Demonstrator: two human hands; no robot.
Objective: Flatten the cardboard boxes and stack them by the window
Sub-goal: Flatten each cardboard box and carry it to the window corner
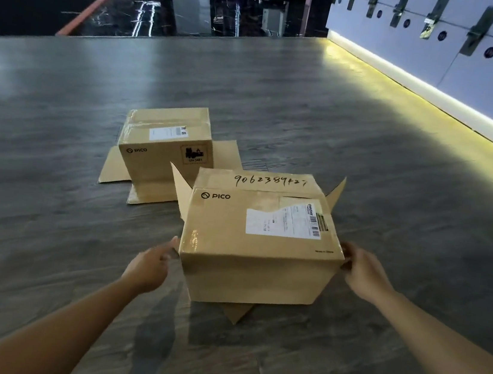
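Both arms stretched fwd; left hand point(152, 264) fingers loosely curled, right hand point(362, 272) fingers bent, thumb up.
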